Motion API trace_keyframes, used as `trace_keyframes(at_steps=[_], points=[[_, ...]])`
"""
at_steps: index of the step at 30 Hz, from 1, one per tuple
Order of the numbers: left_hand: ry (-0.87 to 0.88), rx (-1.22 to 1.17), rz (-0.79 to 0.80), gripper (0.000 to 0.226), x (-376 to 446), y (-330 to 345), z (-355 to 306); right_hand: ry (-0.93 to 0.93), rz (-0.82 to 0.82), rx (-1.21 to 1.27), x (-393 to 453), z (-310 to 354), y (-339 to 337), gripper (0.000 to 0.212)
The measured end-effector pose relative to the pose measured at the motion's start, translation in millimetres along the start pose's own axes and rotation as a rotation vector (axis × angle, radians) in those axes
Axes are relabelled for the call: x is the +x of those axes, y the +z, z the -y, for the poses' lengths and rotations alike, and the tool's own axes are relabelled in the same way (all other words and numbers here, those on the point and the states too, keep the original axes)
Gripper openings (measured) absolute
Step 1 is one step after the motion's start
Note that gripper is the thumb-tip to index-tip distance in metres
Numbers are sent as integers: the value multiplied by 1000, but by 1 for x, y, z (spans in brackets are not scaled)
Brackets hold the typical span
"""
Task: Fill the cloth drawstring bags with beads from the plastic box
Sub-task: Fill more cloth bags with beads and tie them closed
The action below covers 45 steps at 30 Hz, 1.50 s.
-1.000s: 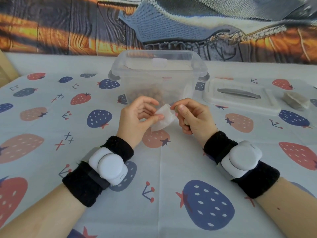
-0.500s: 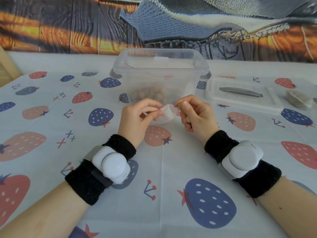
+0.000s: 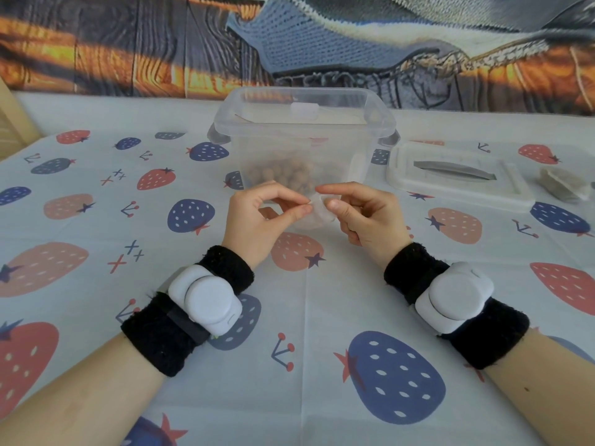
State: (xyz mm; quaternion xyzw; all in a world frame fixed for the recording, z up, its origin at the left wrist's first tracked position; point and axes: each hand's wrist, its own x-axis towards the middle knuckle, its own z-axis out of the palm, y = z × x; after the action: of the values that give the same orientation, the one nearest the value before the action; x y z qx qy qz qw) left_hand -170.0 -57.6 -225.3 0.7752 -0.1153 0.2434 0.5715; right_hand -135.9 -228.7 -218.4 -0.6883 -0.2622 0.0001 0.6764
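- Small white cloth bag (image 3: 317, 211) sits between both hands, held up just in front of the clear plastic box (image 3: 302, 146), which is at 12 o'clock from it.
- Left hand (image 3: 257, 220): thumb and forefinger pinch the bag's mouth edge on its 9 o'clock side, other fingers curled loosely.
- Right hand (image 3: 367, 217): thumb and forefinger pinch the 3 o'clock side, forefinger stretched over the top.
- Step in hand looks like opening the mouth. No beads seen in the bag yet; cloth is too small and pale to be sure.
- To do it well: pull the two edges apart evenly, keep the mouth facing up, loosen the drawstring fully before reaching in.
- Brown beads (image 3: 283, 175) lie at the box bottom, so keep the bag near the rim to limit spills.
- Box lid (image 3: 457, 175) lies at 2 o'clock, more bags (image 3: 563, 185) beyond it at 3.
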Motion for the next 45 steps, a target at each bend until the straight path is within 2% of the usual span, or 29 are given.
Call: trace_keyframes(at_steps=[4,7,11,16,21,23,27,32,39,45], points=[[-14,-8,6,11,0,0,0,13,-18,10,0,3,1,20],[-13,2,-2,9,0,0,0,98,-79,45,1,5,-1,11],[-36,-10,-62,11,1,-1,1,161,-90,73,2,4,0,13],[91,127,-56,10,-2,1,0,237,-84,-25,3,-2,1,35],[141,197,-48,8,-2,1,1,143,-48,-240,2,-7,5,36],[138,202,-35,9,-2,1,1,74,-90,-298,1,-7,5,34],[107,203,-9,10,-2,2,1,-76,-272,-271,2,-3,3,34],[70,160,-35,11,-3,3,-2,-141,-286,-244,1,-2,4,30],[37,85,-73,28,-3,2,-5,-114,-202,-279,0,-3,4,28],[119,170,-32,16,-2,3,-4,-96,-108,-232,0,-6,6,26]])
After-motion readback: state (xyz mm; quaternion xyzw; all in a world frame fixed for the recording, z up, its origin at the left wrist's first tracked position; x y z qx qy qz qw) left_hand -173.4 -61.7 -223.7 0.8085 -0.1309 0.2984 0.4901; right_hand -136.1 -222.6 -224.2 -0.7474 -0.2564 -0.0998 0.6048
